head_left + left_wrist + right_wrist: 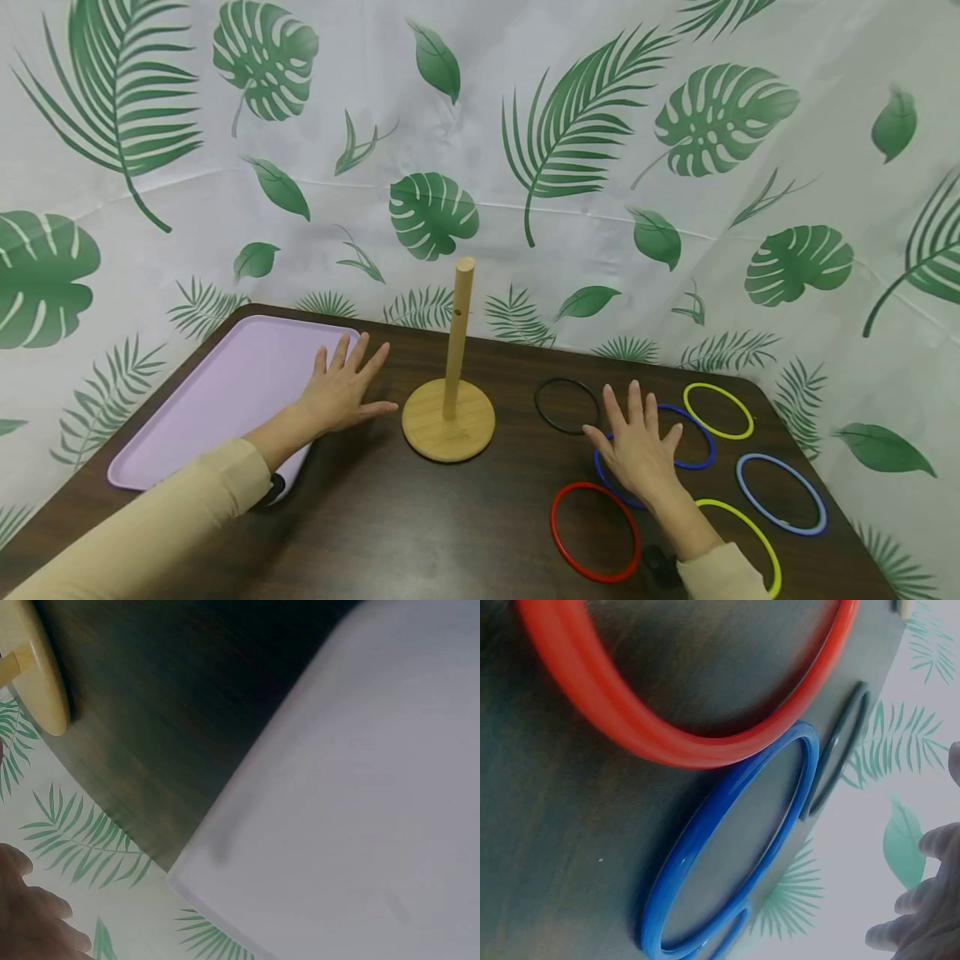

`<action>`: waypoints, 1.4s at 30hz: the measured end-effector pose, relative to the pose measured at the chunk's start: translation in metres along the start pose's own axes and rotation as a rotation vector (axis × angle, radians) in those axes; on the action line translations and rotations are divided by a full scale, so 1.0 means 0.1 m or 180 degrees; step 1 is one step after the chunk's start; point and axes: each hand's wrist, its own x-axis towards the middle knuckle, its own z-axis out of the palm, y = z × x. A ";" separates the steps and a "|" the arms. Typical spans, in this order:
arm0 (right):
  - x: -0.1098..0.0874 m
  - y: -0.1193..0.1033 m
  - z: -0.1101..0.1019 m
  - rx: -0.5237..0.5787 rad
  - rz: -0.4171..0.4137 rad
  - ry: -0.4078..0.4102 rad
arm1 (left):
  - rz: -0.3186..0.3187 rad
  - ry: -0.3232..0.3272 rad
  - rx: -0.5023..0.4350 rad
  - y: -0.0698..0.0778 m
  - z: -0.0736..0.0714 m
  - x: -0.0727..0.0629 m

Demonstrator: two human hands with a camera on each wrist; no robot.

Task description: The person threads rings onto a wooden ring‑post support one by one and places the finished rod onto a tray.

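Observation:
My left hand [341, 392] is spread above the right edge of a lilac tray [247, 392], fingers straight, holding nothing. To its right a wooden peg [459, 333] stands upright on a round wooden base [450, 442], with no ring on it. Over one blue ring [597, 468] hovers my right hand [641, 450], also spread with nothing in it; it partly hides that ring and a second blue ring [712, 450]. In the right wrist view, a red ring [682, 748] is nearest, with a blue ring [676, 859] and a black ring [861, 712] beyond.
Around the right hand lie a far yellow ring [687, 402], a light blue ring [806, 531] and a near yellow ring [772, 554]. They rest on a dark wooden table [390, 525]. A leaf-patterned cloth [480, 133] hangs behind its back edge.

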 end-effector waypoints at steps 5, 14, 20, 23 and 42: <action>-0.02 0.03 0.00 0.0056 -0.0012 0.0060 | 0.0024 0.0010 0.0004 0.01 0.01 0.00; -0.06 0.09 0.03 0.0431 -0.0623 0.0524 | 0.0373 0.0028 -0.0870 0.00 0.09 0.03; -0.07 0.11 0.09 0.0914 -0.1187 0.0089 | 0.0611 -0.0089 -0.1313 0.03 0.19 0.07; -0.06 0.11 0.11 0.0935 -0.1421 -0.0188 | 0.0681 -0.0154 -0.1373 0.05 0.25 0.08; -0.02 0.05 0.19 0.0557 -0.2051 -0.0567 | 0.1034 -0.0038 -0.1635 0.04 0.54 0.13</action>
